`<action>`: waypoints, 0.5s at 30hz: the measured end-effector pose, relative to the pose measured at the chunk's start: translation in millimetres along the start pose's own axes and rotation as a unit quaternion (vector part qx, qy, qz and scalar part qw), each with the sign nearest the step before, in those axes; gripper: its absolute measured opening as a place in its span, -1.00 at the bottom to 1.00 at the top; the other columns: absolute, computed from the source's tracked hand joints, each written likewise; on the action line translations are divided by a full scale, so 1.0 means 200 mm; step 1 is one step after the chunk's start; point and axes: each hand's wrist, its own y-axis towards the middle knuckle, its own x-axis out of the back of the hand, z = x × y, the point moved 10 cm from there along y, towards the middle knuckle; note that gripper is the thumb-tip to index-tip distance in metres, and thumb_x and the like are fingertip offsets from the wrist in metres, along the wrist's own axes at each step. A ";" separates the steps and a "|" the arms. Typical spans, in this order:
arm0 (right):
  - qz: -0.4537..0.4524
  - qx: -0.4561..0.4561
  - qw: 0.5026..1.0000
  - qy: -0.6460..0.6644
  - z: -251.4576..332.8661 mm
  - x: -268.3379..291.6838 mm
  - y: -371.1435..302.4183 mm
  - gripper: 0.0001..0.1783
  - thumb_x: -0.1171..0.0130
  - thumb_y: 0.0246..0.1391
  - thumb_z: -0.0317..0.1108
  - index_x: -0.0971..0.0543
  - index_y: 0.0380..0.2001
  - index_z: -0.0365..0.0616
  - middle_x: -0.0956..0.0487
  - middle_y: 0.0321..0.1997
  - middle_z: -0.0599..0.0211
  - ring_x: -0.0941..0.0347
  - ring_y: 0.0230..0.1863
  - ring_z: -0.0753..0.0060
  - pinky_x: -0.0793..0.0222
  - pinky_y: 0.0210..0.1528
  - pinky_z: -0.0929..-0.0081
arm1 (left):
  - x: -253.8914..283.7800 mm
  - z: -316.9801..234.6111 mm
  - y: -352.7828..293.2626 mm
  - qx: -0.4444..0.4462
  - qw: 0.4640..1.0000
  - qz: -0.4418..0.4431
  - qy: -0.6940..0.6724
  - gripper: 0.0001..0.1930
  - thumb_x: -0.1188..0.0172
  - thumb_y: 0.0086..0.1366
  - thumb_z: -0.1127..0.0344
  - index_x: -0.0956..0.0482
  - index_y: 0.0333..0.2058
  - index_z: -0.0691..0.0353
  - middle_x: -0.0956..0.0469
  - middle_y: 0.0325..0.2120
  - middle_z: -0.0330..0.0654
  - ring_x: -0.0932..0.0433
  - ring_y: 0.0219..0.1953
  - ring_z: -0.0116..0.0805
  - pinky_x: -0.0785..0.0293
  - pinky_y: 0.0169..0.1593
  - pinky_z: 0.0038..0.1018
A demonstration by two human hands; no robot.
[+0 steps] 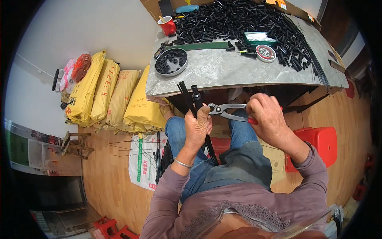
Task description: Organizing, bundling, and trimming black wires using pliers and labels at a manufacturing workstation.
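Apparently midway through work on a slim black cylindrical tube with a stepped upper end (195, 93), with much probably left beyond it. Nearly upright off the near edge of the grey marbled tabletop (215, 67), and rising from the left hand (197, 129) above the thumb. Just beside, to its left, a bundle of long, thin black rods (183, 89), apparently running on below toward the lap. On the left, a grip pinching tube and rods together. On the right, a grip wrapped around steel pliers with red-sleeved handles (232, 115) in the right hand (264, 113). Handles spread, head just beside the left thumb, near the lower visible part of the tube; impossible to tell biting from mere nearness. Near the tabletop's left edge, a round metal tin of small black rings (174, 74). Along the far edge, a large heap of short black tubes (234, 20), impossible to sort into finished and unfinished. Toward the right, a small red-and-white round dish (267, 60).
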 end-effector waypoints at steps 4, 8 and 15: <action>-0.005 -0.012 0.999 0.048 0.02 -0.06 -0.06 -0.68 -0.24 -0.25 -0.64 -0.36 -0.40 -0.18 -0.46 -0.37 0.21 -0.47 -0.40 0.15 -0.35 -0.46 0.39 | 0.03 0.00 0.00 -0.004 0.999 -0.024 0.033 -0.59 -0.23 0.18 -0.06 -0.38 -0.35 0.19 -0.23 -0.76 -0.40 -0.21 -0.80 -0.62 -0.11 -0.75 -0.65; 0.233 -0.163 0.884 0.371 -0.06 -0.29 -0.14 -0.71 -0.27 0.00 -0.42 -0.36 -0.28 -0.19 -0.54 -0.55 0.08 -0.50 -0.64 0.32 -0.37 -0.58 0.44 | 0.00 -0.01 0.00 -0.009 0.999 0.016 0.028 -0.57 -0.23 0.18 -0.08 -0.37 -0.36 0.19 -0.24 -0.76 -0.39 -0.21 -0.80 -0.62 -0.11 -0.76 -0.65; 0.461 -0.208 0.551 0.664 0.09 -0.50 -0.31 -0.63 -0.27 -0.01 -0.32 -0.34 -0.24 -0.22 -0.47 -0.64 0.32 -0.45 -0.71 0.50 -0.36 -0.70 0.55 | -0.02 -0.02 -0.01 0.015 0.999 0.042 0.010 -0.65 -0.18 0.27 0.03 -0.39 -0.35 0.23 -0.27 -0.75 -0.35 -0.25 -0.81 -0.58 -0.17 -0.73 -0.63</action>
